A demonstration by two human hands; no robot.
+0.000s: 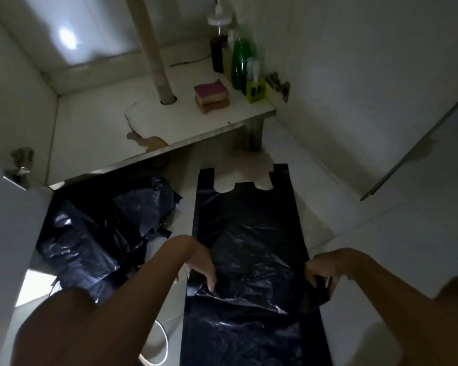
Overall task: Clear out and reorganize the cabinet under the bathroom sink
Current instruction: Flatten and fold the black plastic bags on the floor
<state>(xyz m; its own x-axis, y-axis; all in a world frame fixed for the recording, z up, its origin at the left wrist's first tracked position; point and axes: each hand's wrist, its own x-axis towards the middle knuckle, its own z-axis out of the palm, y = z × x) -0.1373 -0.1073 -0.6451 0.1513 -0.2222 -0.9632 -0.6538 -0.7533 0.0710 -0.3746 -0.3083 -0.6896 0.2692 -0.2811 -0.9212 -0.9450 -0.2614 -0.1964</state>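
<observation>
Black bag (pixel 249 233) lies flat on the floor (pixel 328 180), lengthwise near-to-far, handles far; left hand (pixel 198 262) and right hand (pixel 325 268) pinch its side edges.

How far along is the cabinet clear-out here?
Done: the shelf looks mostly cleared, with sponges and bottles grouped on one side. In hand: left hand and right hand hold the flat bag by its edges. Left: the crumpled bags on the floor.

I get a dim, murky view; one soft glare patch sits on the cabinet's back wall (pixel 68 39). Faint sheen on the black bag (pixel 249 233), wide-angle bending at the edges, forearms (pixel 90 313) blurred.
</observation>
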